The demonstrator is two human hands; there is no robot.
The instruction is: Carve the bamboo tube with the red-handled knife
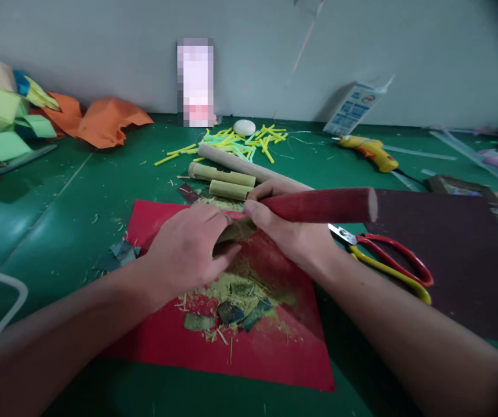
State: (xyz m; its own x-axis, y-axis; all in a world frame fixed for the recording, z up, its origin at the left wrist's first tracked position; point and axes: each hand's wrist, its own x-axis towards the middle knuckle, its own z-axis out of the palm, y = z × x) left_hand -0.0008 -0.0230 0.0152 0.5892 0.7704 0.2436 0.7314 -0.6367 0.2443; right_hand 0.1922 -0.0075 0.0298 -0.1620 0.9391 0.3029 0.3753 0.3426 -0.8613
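Note:
My left hand is wrapped round a short piece of greenish-brown bamboo above a red sheet. My right hand is closed on the thick red wooden handle of a tool, which points to the right. Its working end is at the bamboo, hidden behind my fingers, so I cannot tell its kind. Below both hands, bamboo shavings and dust lie on the sheet with several dark green chips. Just beyond them are a short bamboo tube and a longer notched one.
Red-and-yellow-handled scissors lie by my right forearm on a dark sheet. Behind are a pale wooden rod, cut yellow and green strips, a phone and a yellow glue gun. Orange paper lies left.

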